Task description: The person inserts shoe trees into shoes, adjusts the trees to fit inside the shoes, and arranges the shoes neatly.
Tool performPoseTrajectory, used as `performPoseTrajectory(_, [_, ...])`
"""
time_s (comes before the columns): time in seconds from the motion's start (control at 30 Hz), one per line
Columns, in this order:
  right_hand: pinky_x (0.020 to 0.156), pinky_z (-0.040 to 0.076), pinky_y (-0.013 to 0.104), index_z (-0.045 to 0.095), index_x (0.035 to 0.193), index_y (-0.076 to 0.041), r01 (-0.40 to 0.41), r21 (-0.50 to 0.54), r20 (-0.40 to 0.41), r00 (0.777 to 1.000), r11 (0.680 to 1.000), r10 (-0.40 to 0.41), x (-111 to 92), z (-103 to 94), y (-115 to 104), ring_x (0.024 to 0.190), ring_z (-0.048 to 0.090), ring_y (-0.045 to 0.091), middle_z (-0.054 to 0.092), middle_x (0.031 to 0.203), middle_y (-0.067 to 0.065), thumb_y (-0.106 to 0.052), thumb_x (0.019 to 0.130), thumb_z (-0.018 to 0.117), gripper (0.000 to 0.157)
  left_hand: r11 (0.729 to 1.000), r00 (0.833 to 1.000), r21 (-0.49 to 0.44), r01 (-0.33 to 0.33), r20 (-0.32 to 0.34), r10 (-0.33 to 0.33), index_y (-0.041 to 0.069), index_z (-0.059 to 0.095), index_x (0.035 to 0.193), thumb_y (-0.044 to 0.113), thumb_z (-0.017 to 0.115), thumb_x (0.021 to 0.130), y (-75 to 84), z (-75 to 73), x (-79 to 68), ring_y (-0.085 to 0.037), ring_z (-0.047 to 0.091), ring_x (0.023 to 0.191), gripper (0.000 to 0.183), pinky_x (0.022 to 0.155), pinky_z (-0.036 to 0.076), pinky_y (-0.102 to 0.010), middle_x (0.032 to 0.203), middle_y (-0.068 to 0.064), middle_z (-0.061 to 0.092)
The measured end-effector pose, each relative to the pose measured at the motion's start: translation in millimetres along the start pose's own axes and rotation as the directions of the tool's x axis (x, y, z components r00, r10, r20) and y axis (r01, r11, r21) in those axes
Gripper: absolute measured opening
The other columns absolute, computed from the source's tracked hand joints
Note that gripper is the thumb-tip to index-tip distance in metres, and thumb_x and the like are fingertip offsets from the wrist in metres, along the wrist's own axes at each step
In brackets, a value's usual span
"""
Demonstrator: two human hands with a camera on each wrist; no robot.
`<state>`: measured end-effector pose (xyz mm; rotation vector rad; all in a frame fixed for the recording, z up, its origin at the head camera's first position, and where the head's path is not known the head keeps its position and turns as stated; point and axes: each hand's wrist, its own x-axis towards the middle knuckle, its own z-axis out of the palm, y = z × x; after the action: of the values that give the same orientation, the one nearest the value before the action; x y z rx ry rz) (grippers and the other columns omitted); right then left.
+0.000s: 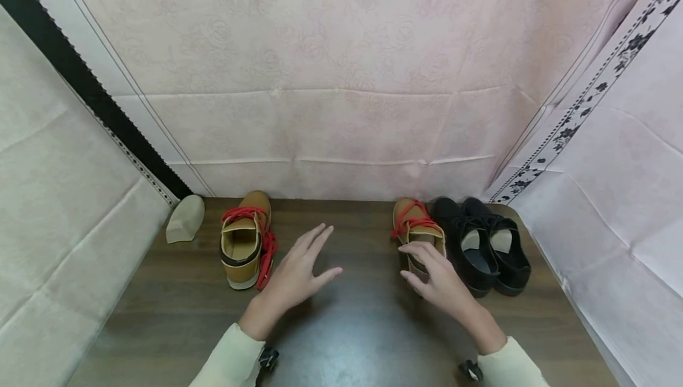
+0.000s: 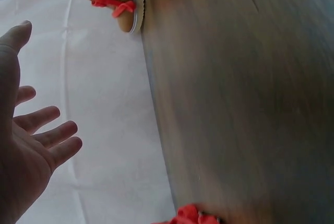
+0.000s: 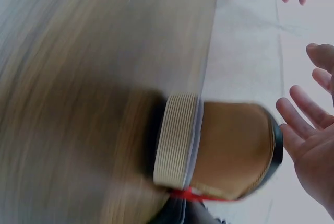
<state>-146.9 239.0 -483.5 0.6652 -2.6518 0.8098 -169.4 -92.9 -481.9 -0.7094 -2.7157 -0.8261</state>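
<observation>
My left hand (image 1: 293, 277) is spread over the table, just right of a tan shoe (image 1: 239, 269) with red laces that trail along its right side. Holding nothing, its fingers point forward with the thumb out to the right. Over the heel of a second tan red-laced shoe (image 1: 404, 209) hovers my right hand (image 1: 440, 283), fingers apart and partly covering that shoe. The right wrist view shows this shoe's heel (image 3: 235, 145) beside the extended fingers, with nothing gripped. Both tan shoes point toward the back wall.
Two black shoes (image 1: 469, 271) stand side by side right of the second tan shoe. An off-white, rounded piece (image 1: 185, 219) stands at the back left. Pale cloth (image 1: 320, 132) hangs behind the dark wooden table (image 1: 352, 333), with cloth walls on both sides.
</observation>
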Motion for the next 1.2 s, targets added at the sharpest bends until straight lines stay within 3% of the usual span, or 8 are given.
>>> performPoseTrajectory(0.23, [0.097, 0.055, 0.041, 0.063, 0.134, -0.019, 0.057, 0.046, -0.054, 0.997, 0.997, -0.055, 12, 14.2, -11, 0.122, 0.061, 0.014, 0.063, 0.132, -0.003, -0.02, 0.091, 0.081, 0.046, 0.997, 0.998, 0.061, -0.037, -0.055, 0.04, 0.024, 0.036, 0.162, 0.051, 0.077, 0.09, -12.1, -15.1, -9.4, -0.033, 0.047, 0.144, 0.086, 0.107, 0.05, -0.056, 0.161, -0.011, 0.044])
performPoseTrajectory(0.5, [0.111, 0.042, 0.019, 0.063, 0.134, -0.018, 0.096, 0.112, -0.109, 0.991, 0.989, -0.084, 19, 34.5, -20, 0.127, 0.061, 0.016, 0.064, 0.136, -0.003, -0.019, 0.091, 0.08, 0.046, 0.99, 0.983, 0.121, -0.079, -0.155, 0.097, 0.016, 0.045, 0.157, 0.044, 0.083, 0.086, -29.3, -28.6, -24.1, -0.036, 0.051, 0.138, 0.086, 0.105, 0.051, -0.056, 0.152, -0.017, 0.05])
performPoseTrajectory(0.73, [0.107, 0.049, 0.04, 0.062, 0.137, -0.017, 0.098, 0.179, -0.139, 0.988, 0.979, -0.074, 29, 51.8, -28, 0.131, 0.059, 0.018, 0.062, 0.14, 0.0, -0.018, 0.092, 0.08, 0.049, 0.986, 0.98, 0.163, -0.043, -0.183, 0.073, 0.013, 0.049, 0.153, 0.04, 0.087, 0.083, -47.8, -43.8, -38.5, -0.038, 0.053, 0.135, 0.084, 0.097, 0.055, -0.056, 0.149, -0.018, 0.052])
performPoseTrajectory(0.97, [0.109, 0.048, 0.046, 0.06, 0.14, -0.014, 0.059, 0.238, -0.118, 0.993, 0.97, -0.031, 37, 68.4, -31, 0.135, 0.057, 0.018, 0.06, 0.144, -0.002, -0.021, 0.092, 0.079, 0.052, 0.977, 0.97, 0.211, -0.015, -0.234, 0.065, 0.008, 0.057, 0.144, 0.03, 0.092, 0.077, -71.6, -57.4, -51.0, -0.04, 0.056, 0.127, 0.079, 0.095, 0.055, -0.059, 0.138, -0.022, 0.057])
performPoseTrajectory(1.2, [0.111, 0.047, 0.048, 0.058, 0.142, -0.015, 0.049, 0.271, -0.072, 0.997, 0.961, -0.03, 39, 87.3, -33, 0.137, 0.056, 0.02, 0.06, 0.145, 0.0, -0.023, 0.092, 0.079, 0.055, 0.976, 0.958, 0.217, 0.008, -0.282, 0.054, 0.0, 0.064, 0.131, 0.021, 0.095, 0.073, -92.2, -61.3, -62.8, -0.042, 0.056, 0.118, 0.068, 0.091, 0.053, -0.059, 0.127, -0.023, 0.06])
